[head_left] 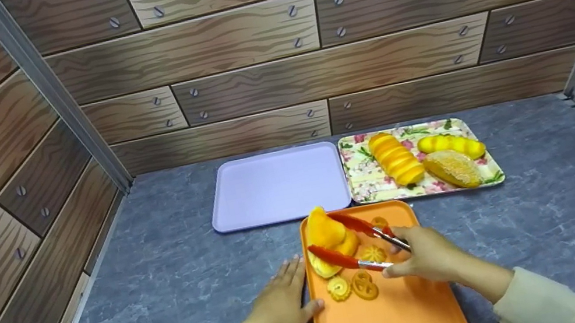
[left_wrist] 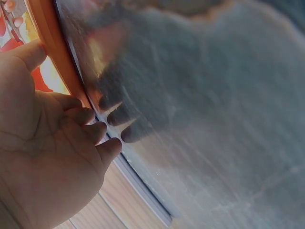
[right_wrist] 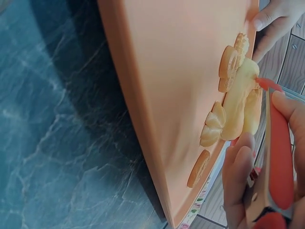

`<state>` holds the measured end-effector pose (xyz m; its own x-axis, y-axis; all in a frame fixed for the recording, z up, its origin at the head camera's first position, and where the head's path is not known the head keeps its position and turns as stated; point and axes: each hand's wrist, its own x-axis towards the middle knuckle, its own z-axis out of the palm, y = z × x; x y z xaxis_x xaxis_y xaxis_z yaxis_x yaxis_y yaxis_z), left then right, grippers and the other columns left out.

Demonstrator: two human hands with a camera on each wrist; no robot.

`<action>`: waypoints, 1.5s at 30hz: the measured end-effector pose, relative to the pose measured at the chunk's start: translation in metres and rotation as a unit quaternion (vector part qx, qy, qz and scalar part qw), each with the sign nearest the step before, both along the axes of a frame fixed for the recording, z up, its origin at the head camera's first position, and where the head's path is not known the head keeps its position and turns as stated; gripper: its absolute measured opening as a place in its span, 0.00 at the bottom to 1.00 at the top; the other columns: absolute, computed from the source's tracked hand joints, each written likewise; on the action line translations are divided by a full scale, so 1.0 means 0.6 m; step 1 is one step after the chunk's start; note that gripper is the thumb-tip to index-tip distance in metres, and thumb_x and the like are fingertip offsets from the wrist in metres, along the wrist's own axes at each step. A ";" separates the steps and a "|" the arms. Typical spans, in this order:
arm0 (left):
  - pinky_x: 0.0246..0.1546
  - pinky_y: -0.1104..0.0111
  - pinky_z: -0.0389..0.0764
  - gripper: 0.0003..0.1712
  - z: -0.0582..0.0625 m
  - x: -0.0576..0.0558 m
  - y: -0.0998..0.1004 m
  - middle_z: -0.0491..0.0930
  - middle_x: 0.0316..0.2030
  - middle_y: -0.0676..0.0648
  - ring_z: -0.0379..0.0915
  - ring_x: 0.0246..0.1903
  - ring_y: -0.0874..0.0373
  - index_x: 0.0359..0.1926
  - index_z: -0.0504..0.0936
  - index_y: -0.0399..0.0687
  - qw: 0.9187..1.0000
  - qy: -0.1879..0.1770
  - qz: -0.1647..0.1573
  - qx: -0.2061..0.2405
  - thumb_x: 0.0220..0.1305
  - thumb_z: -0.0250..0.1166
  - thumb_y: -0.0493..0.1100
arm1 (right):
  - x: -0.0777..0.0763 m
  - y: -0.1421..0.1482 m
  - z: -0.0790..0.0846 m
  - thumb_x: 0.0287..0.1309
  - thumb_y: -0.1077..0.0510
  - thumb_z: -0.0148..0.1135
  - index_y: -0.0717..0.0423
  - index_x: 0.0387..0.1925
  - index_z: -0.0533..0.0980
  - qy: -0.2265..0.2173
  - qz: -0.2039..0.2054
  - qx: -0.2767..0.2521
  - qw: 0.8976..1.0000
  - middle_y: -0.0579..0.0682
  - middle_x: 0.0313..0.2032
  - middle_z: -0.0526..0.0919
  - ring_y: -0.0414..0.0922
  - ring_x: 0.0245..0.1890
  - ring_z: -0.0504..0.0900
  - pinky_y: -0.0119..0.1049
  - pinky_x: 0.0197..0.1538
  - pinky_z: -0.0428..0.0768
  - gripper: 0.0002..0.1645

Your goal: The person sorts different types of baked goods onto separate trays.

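Tongs (head_left: 339, 258) with red ends and metal arms reach over the orange tray (head_left: 389, 321), one tip to each side of a yellow bread (head_left: 324, 230) heaped at that tray's far left corner. The right hand (head_left: 428, 255) pinches the tongs, thumb on one arm and fingers on the other, their jaws standing well apart; how firmly the tips press, I can't tell. The left hand (head_left: 283, 304) is spread fairly flat, its thumb on the orange tray's left rim and fingertips along its outer side. Four small biscuits lie on the orange tray, near the bread: a pretzel (head_left: 364, 285), a round ridged one (head_left: 338, 288), a fluted one (head_left: 373, 254) and another partly hidden behind the tongs. Just beyond the orange tray are two more trays, a lavender tray (head_left: 280, 186) to the left and a floral tray (head_left: 368, 188) to the right, bearing three loaves (head_left: 396, 159). The yellow bread looks smooth, plump and glossy, paler underneath; its exact number of pieces is unclear.
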<state>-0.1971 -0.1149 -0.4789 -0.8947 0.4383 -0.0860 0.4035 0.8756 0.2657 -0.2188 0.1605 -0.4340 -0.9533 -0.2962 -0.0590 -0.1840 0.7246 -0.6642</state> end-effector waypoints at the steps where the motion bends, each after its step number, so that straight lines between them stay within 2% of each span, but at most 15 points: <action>1: 0.57 0.57 0.50 0.45 0.000 0.000 0.000 0.45 0.64 0.45 0.40 0.62 0.50 0.65 0.47 0.43 1.000 -0.001 0.000 0.000 0.55 0.45 0.67 | 0.000 0.001 0.000 0.29 0.46 0.72 0.61 0.49 0.70 0.003 0.002 0.000 1.000 0.46 0.27 0.75 0.41 0.19 0.64 0.33 0.21 0.64 0.42; 3: 0.57 0.57 0.50 0.45 -0.001 0.000 0.000 0.45 0.64 0.45 0.39 0.62 0.50 0.65 0.47 0.43 1.000 -0.001 0.000 0.001 0.55 0.45 0.67 | 0.000 0.002 0.001 0.31 0.46 0.71 0.59 0.46 0.72 0.009 0.008 0.001 1.000 0.46 0.25 0.74 0.41 0.18 0.63 0.33 0.20 0.64 0.37; 7: 0.57 0.57 0.50 0.46 -0.002 0.000 -0.001 0.45 0.64 0.45 0.39 0.62 0.50 0.65 0.47 0.43 1.000 0.003 -0.002 0.002 0.55 0.45 0.67 | -0.001 0.005 0.002 0.34 0.48 0.70 0.53 0.28 0.74 0.023 0.019 0.004 1.000 0.46 0.20 0.71 0.41 0.17 0.62 0.33 0.20 0.63 0.19; 8: 0.57 0.57 0.50 0.46 -0.003 0.000 -0.002 0.45 0.64 0.45 0.39 0.62 0.50 0.65 0.47 0.43 1.000 0.005 -0.002 0.002 0.55 0.45 0.67 | -0.002 0.006 0.002 0.35 0.48 0.69 0.51 0.24 0.72 0.028 0.022 0.006 0.999 0.46 0.18 0.70 0.40 0.16 0.62 0.33 0.19 0.63 0.17; 13: 0.57 0.57 0.50 0.45 -0.003 -0.001 -0.002 0.45 0.64 0.45 0.40 0.62 0.50 0.65 0.47 0.43 1.000 0.006 -0.001 0.001 0.55 0.45 0.67 | -0.004 0.010 0.001 0.37 0.49 0.68 0.48 0.20 0.71 0.052 0.030 0.003 0.998 0.44 0.15 0.68 0.39 0.15 0.62 0.32 0.19 0.62 0.13; 18: 0.57 0.57 0.50 0.45 -0.001 0.001 -0.002 0.45 0.64 0.45 0.40 0.62 0.50 0.65 0.47 0.43 1.000 -0.001 -0.001 0.002 0.55 0.45 0.66 | -0.005 0.012 -0.001 0.36 0.50 0.69 0.45 0.20 0.73 0.068 0.023 0.005 0.997 0.42 0.15 0.70 0.38 0.16 0.64 0.32 0.19 0.64 0.11; 20: 0.58 0.57 0.50 0.45 0.000 0.002 -0.001 0.45 0.64 0.45 0.40 0.62 0.50 0.65 0.47 0.43 1.000 -0.002 -0.002 0.003 0.56 0.45 0.66 | -0.005 0.012 -0.002 0.36 0.51 0.69 0.46 0.24 0.76 0.068 0.019 0.002 0.997 0.41 0.19 0.73 0.39 0.17 0.66 0.32 0.20 0.66 0.10; 24: 0.58 0.57 0.50 0.45 0.000 0.002 -0.001 0.45 0.64 0.45 0.40 0.62 0.50 0.65 0.47 0.43 1.000 0.000 -0.004 0.008 0.56 0.46 0.66 | -0.005 0.015 -0.001 0.36 0.50 0.69 0.49 0.34 0.79 0.070 0.021 -0.006 0.997 0.42 0.24 0.76 0.40 0.20 0.67 0.32 0.22 0.66 0.18; 31: 0.58 0.57 0.49 0.45 0.001 -0.001 -0.003 0.45 0.64 0.45 0.39 0.62 0.50 0.65 0.47 0.43 1.000 -0.006 -0.001 0.005 0.56 0.45 0.66 | -0.006 0.021 0.002 0.37 0.50 0.68 0.46 0.27 0.77 0.092 0.039 -0.012 0.995 0.41 0.19 0.73 0.39 0.18 0.65 0.30 0.19 0.65 0.12; 34: 0.58 0.57 0.50 0.45 0.001 -0.001 -0.003 0.46 0.64 0.44 0.40 0.62 0.50 0.65 0.47 0.42 1.000 -0.003 -0.003 0.005 0.56 0.45 0.66 | -0.009 0.025 0.004 0.37 0.50 0.68 0.47 0.29 0.78 0.088 0.035 -0.023 0.995 0.42 0.19 0.73 0.39 0.18 0.65 0.30 0.19 0.65 0.13; 40: 0.57 0.56 0.50 0.45 0.001 -0.001 -0.002 0.46 0.64 0.44 0.40 0.62 0.50 0.65 0.47 0.42 1.000 -0.001 -0.004 0.007 0.56 0.45 0.66 | -0.021 0.037 0.012 0.39 0.51 0.68 0.50 0.21 0.74 0.097 0.022 -0.048 0.994 0.43 0.14 0.70 0.37 0.13 0.65 0.28 0.14 0.66 0.10; 45: 0.57 0.56 0.50 0.45 0.002 -0.001 -0.001 0.46 0.64 0.45 0.40 0.62 0.51 0.65 0.47 0.43 1.000 -0.004 -0.002 0.008 0.55 0.45 0.66 | -0.036 0.057 0.024 0.39 0.50 0.67 0.54 0.28 0.77 0.111 0.001 -0.064 0.992 0.45 0.18 0.73 0.38 0.15 0.67 0.29 0.16 0.68 0.14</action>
